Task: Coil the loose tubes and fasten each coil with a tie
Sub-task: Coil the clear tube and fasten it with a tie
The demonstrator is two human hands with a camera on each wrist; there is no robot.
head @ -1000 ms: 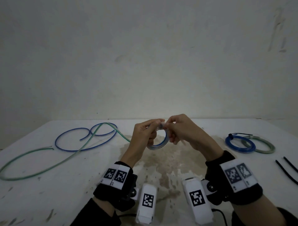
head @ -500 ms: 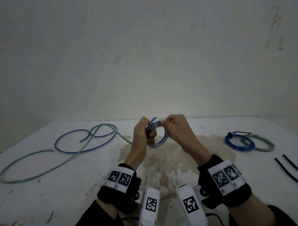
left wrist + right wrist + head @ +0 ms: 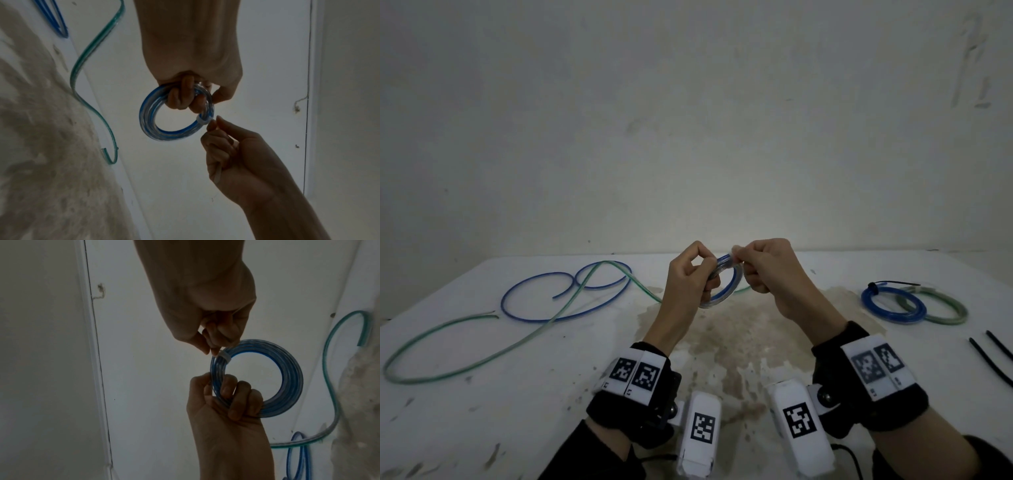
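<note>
A small coil of clear blue tube (image 3: pixel 726 291) (image 3: pixel 150 113) (image 3: pixel 292 369) is held up above the table's middle. My left hand (image 3: pixel 705 274) (image 3: pixel 185 97) (image 3: pixel 224 394) grips it with curled fingers through the ring. A white tie (image 3: pixel 202 120) (image 3: pixel 225 357) wraps the coil's top. My right hand (image 3: pixel 743 260) (image 3: pixel 213 126) (image 3: pixel 211 350) pinches this tie right at the coil, and the tie's tail (image 3: pixel 218 173) runs down through its palm. A loose blue tube (image 3: pixel 565 296) and a long loose green tube (image 3: pixel 482 346) lie on the table at the left.
Two fastened coils lie at the right, a blue one (image 3: pixel 890 303) with a black tie and a green one (image 3: pixel 945 310). Two black ties (image 3: pixel 993 356) rest near the right edge. The white table (image 3: pixel 482 411) carries a brown stain (image 3: pixel 726 342) under my hands. A wall stands behind.
My left hand has turned the coil from facing me to tilted, nearly edge-on. The right hand has kept its pinch at the coil's top and shifted slightly.
</note>
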